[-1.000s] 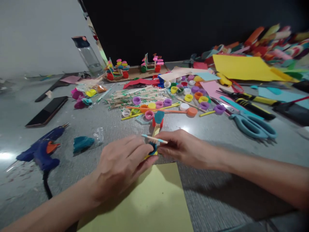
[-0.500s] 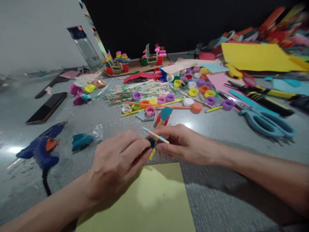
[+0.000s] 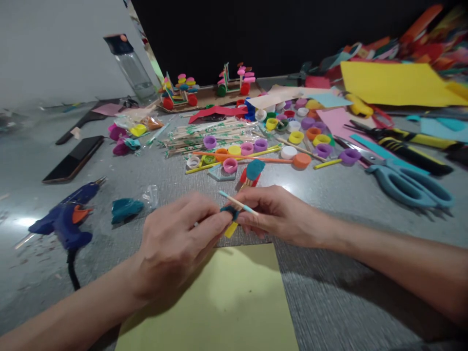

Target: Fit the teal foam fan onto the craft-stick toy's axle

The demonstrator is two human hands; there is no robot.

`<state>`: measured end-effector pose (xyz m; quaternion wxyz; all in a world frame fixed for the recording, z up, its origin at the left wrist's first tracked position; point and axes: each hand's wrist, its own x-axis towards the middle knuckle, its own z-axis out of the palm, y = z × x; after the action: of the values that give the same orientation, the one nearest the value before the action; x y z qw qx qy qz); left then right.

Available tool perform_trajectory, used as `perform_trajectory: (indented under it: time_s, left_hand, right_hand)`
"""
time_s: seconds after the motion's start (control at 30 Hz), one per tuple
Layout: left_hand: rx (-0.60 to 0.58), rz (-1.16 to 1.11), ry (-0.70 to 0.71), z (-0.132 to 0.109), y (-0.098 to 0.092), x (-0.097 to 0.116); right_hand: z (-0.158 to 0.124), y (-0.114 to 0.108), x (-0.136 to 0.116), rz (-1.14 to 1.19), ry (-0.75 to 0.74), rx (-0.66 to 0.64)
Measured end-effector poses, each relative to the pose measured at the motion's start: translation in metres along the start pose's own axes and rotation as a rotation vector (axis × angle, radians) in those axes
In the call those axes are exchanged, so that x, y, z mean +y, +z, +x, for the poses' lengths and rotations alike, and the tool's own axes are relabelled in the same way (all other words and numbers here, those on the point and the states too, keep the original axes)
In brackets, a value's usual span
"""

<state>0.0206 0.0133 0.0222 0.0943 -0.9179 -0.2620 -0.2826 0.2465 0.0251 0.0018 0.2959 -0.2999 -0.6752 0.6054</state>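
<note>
Hands meet at the centre of the frame, just above the grey table [image 3: 347,273]; the left hand [image 3: 175,243] comes in from the lower left, its fingers drawn narrow and pinched on a dark teal lump [image 3: 229,210]; the right hand [image 3: 281,217] comes in from the right, its fingertips closed on the near end of a thin stick [image 3: 237,202] that crosses the lump; the lump's shape is hard to make out, since both sets of fingertips cover most of it; a yellow strip [image 3: 231,229] juts out below it, its upper end hidden between the fingers. A pale yellow sheet [image 3: 219,302] lies under the wrists and is cut off by the bottom edge. Just behind the hands a flat stick with a teal round top [image 3: 252,171] lies on the table, its lower part hidden by the right hand. Coloured bottle caps [image 3: 256,146] spread across the upper middle; blue scissors [image 3: 409,183] lie at the right; a blue glue gun [image 3: 64,219] rests at the left, its cord running out of sight under the left forearm; the far right corner is a blur of coloured paper.
</note>
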Motion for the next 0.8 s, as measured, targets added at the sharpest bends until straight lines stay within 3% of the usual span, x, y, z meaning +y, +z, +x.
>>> perform_trajectory:
  time_s: [0.27, 0.5, 0.8]
  left_hand:
    - [-0.046, 0.014, -0.026, 0.0016, -0.0005, 0.0025]
    - [0.006, 0.046, -0.063, 0.0001, 0.0006, 0.0047]
    - [-0.041, 0.081, -0.066, 0.0011, 0.0018, 0.0097]
  right_hand:
    - [0.0003, 0.0009, -0.0038, 0.055, 0.051, -0.053]
    - [0.0016, 0.0021, -0.0046, 0.048, 0.045, -0.028]
    - [0.0013, 0.003, -0.005, 0.025, 0.053, -0.025]
